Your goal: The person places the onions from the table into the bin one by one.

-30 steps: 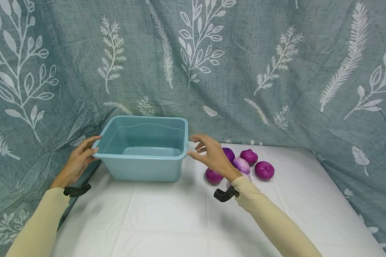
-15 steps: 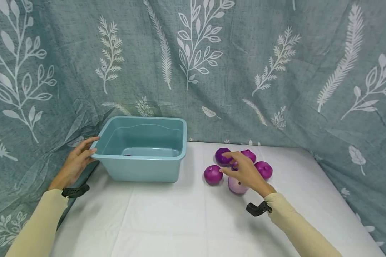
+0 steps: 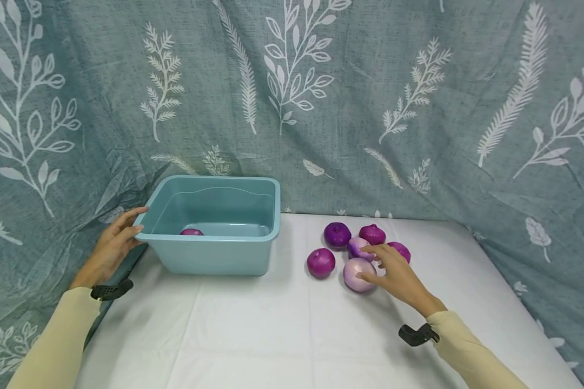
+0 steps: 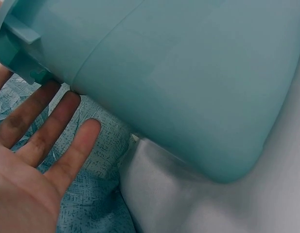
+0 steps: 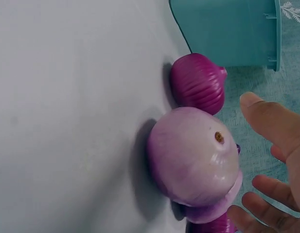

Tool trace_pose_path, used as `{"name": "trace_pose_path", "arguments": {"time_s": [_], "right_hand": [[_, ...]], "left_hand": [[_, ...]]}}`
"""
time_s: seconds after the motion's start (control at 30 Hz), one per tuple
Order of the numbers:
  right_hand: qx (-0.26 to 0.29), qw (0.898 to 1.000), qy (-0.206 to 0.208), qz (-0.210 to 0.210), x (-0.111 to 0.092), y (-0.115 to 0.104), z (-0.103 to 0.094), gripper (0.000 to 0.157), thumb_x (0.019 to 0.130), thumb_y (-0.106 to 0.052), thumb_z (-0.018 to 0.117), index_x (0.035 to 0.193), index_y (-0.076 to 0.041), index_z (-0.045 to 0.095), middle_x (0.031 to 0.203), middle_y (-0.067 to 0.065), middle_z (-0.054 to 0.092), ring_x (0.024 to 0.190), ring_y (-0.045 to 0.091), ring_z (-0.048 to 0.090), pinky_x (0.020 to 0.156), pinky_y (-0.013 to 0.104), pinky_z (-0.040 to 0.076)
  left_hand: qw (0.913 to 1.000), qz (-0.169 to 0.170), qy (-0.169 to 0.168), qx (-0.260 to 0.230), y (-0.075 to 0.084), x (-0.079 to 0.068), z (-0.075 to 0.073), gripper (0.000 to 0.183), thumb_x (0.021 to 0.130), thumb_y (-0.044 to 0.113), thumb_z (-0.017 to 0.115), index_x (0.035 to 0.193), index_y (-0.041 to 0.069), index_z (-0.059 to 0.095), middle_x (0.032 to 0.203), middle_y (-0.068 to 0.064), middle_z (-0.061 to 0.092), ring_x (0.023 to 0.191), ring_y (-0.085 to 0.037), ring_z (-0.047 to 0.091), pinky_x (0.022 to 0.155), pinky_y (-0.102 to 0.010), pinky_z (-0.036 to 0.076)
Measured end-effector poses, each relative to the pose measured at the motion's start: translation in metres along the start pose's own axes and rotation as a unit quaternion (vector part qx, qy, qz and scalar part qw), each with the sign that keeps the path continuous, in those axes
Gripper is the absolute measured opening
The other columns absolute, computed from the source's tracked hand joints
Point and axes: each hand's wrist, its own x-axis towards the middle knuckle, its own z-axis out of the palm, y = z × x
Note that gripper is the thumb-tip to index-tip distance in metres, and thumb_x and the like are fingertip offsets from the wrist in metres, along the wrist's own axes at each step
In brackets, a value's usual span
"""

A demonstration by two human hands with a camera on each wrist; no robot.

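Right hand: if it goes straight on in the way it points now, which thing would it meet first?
Probably the pale onion; in the head view the thumb of the right hand overlaps it, though the depth between them is unclear.

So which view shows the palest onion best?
Right wrist: the palest onion appears large and unobstructed, brown spot visible. Head shows it smaller, partly behind the right hand. Left wrist doesn't show it.
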Motion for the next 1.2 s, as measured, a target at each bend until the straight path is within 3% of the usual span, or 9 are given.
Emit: {"name": "trace_pose_path", "arguments": {"time_s": [0.2,0.43,0.67,1.2], "right_hand": [[-0.007,1.0,-0.004,0.001,-0.008,0.006,0.004,0.062,0.084,-0.033,0.089,0.134,-0.009,0.064,0.123,0.012,0.064,0.098,0.029,0.06,0.08,0.043,0.055],[-0.004,1.0,-0.017,0.008,-0.014,0.011,0.013,0.068,0.08,-0.026,0.092,0.138,-0.008,0.061,0.13,0.013,0.061,0.102,0.031,0.061,0.082,0.044,0.057],[-0.018,0.999,-0.028,0.029,-0.02,0.013,0.02,0.078,0.075,-0.032,0.095,0.14,-0.009,0.059,0.125,0.012,0.061,0.102,0.031,0.06,0.084,0.044,0.055],[-0.009,0.999,0.016,0.026,-0.019,0.014,0.037,0.085,0.071,-0.028,0.098,0.139,-0.007,0.053,0.124,0.013,0.06,0.097,0.024,0.058,0.083,0.044,0.055]], "left_hand": [[0.9999,-0.008,0.001,0.008,0.0,-0.001,-0.001,0.054,0.111,0.024,0.05,0.162,0.018,0.033,0.167,-0.004,0.021,0.128,-0.01,0.046,0.094,-0.024,0.05],[1.0,-0.004,-0.002,0.001,-0.001,-0.002,-0.002,0.054,0.112,0.023,0.049,0.163,0.017,0.032,0.165,-0.005,0.023,0.126,-0.01,0.049,0.094,-0.024,0.051],[1.0,-0.006,-0.003,-0.002,-0.001,-0.002,-0.002,0.055,0.111,0.023,0.05,0.163,0.017,0.032,0.167,-0.005,0.02,0.127,-0.009,0.048,0.094,-0.024,0.05],[0.9997,0.004,-0.007,-0.022,0.0,-0.001,-0.001,0.054,0.111,0.02,0.05,0.162,0.016,0.033,0.165,-0.003,0.023,0.129,-0.007,0.047,0.093,-0.018,0.05]]}}
